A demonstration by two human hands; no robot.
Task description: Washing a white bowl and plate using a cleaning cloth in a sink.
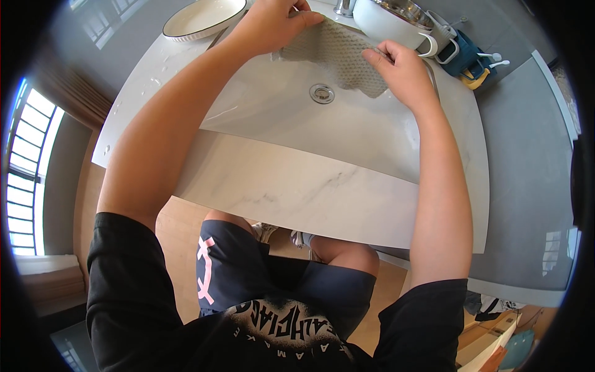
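A grey waffle-textured cloth (341,56) hangs spread between my two hands above the far part of the sink basin (279,107). My left hand (279,23) pinches its upper left edge between thumb and fingers. At the cloth's right side, my right hand (402,67) grips the other edge, thumb towards the middle. Below the cloth the round metal drain (321,93) shows in the basin. The tap's metal base (344,7) is partly visible behind the cloth; the rest of it is out of frame.
An oval white dish with a dark rim (204,21) sits at the back left. Back right are a white pot (390,23), a metal bowl (409,11) and blue cups (458,53) with toothbrushes. Water drops dot the left marble-patterned counter (139,97). A grey partition (525,176) stands right.
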